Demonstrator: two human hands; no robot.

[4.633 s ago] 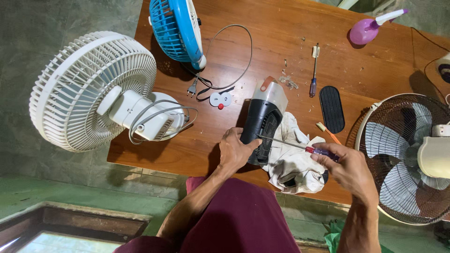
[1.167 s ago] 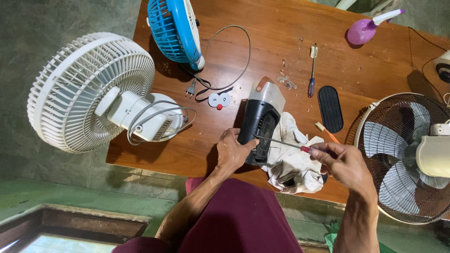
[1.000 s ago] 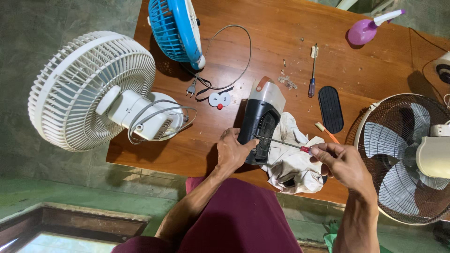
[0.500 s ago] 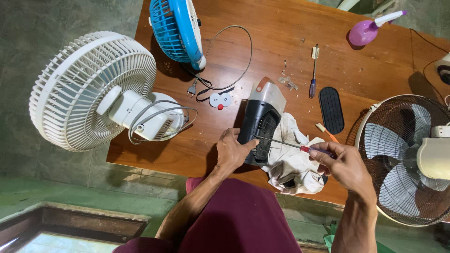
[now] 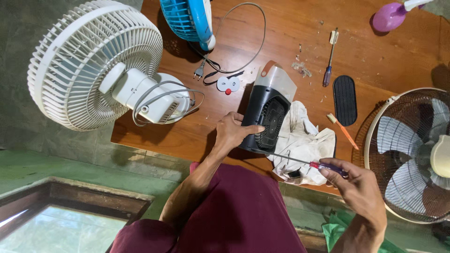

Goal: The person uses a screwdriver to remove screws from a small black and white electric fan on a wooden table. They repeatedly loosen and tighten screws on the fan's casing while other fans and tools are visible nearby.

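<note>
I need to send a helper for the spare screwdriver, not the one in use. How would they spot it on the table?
Start at the wooden table and find the black oval pad near the big fan on the right. Just left of that pad, and above it, lies the spare screwdriver, alone on bare wood. It has a blue-purple handle and thin shaft, unlike the red-handled screwdriver in the right hand.

A single head-worn camera looks steeply down from above the person's lap. It faces a wooden surface (image 5: 290, 28) close below, within arm's reach.

Repair bench: fans (image 5: 96, 65), screwdrivers (image 5: 329, 58)
</note>
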